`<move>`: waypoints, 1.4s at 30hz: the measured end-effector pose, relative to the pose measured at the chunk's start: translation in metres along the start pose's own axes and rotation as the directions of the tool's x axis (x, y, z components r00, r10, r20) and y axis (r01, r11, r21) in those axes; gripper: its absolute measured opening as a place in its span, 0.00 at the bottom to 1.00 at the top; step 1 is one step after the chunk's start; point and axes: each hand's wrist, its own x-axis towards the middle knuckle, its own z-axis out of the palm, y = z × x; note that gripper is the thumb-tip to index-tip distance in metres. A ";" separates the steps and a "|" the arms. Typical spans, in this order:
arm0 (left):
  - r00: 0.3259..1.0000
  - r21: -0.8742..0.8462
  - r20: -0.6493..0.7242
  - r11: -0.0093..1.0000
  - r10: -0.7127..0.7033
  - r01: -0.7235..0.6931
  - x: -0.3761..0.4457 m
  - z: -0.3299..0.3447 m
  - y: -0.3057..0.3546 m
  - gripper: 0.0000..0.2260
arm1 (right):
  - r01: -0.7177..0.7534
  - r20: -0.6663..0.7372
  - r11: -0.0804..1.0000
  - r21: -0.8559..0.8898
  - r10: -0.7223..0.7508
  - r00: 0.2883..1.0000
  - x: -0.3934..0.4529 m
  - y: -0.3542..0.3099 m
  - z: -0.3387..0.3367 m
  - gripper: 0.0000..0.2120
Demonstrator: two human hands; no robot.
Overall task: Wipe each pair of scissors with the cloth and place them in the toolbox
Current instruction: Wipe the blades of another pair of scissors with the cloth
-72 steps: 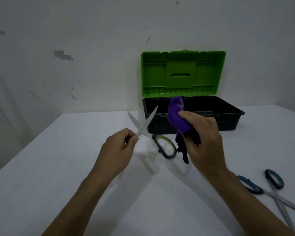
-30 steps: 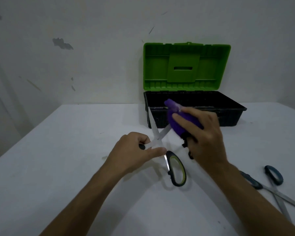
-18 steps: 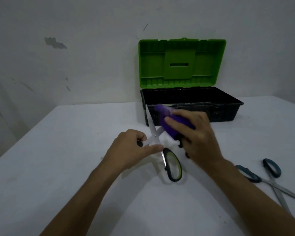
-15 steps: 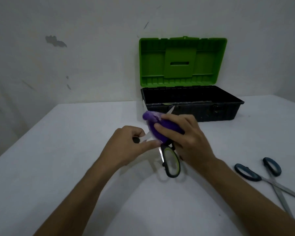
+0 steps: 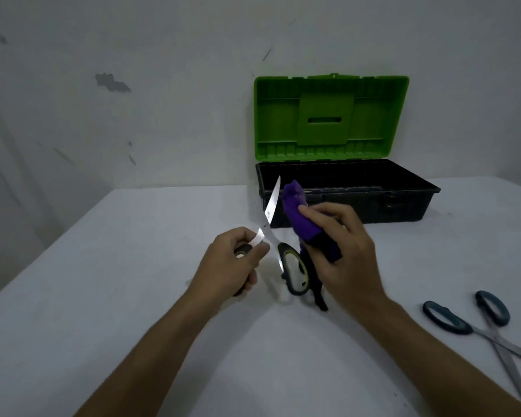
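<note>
A: Scissors point(image 5: 283, 254), black/yellow handles, held just above counter point(image 5: 103, 296), in front of toolbox point(image 5: 373, 203). Left hand point(image 5: 229, 266) closed round one handle loop, fingers wrapped on it. Blades apart; one blade points up twd box wall, the other runs short past the left thumb.

B: Cloth?

A: Purple cloth point(image 5: 298, 215) bunched in right hand point(image 5: 346, 251), fingers pinching it tight. Half a sec ago cloth was clamped over the blades nr the pivot; now it's off to the right of the upright blade, beside it, not touching as far as I can tell.

B: So stroke done?

A: Judgement: one pass finished, hand lifted off for re-grip or next pass. Can't tell if both blade faces are covered.

B: Box status?

A: Lid point(image 5: 331, 115) up, green; interior dark, contents unreadable. This pair not yet in it. Second pair, teal handles point(image 5: 463, 317), lies open on counter far right, well apart from hands, apparently unwiped.

B: Risk?

A: Open blade tip close to box wall and to cloth hand; close blades before the drop-in, I'd say.
</note>
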 end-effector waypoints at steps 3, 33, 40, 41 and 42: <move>0.999 -0.248 0.053 0.968 -0.010 0.023 -0.002 0.005 0.005 0.07 | -0.024 0.030 0.997 0.076 0.021 0.999 -0.003 -0.007 0.006 0.27; 0.996 0.111 0.081 0.993 0.041 -0.050 -0.014 0.011 0.011 0.09 | 0.336 0.105 0.905 -0.260 -0.319 0.942 0.001 0.004 -0.006 0.20; 0.985 0.222 0.151 0.968 0.081 -0.114 -0.015 0.002 0.022 0.15 | 0.396 0.104 0.852 -0.343 -0.385 0.917 0.003 0.013 0.003 0.19; 0.983 0.223 0.168 0.969 0.074 -0.111 -0.015 -0.001 0.021 0.14 | 0.380 0.083 0.856 -0.350 -0.376 0.923 0.005 0.014 0.003 0.19; 0.981 0.223 0.181 0.969 0.069 -0.109 -0.014 -0.003 0.020 0.13 | 0.352 0.062 0.863 -0.362 -0.354 0.933 0.007 0.015 0.002 0.18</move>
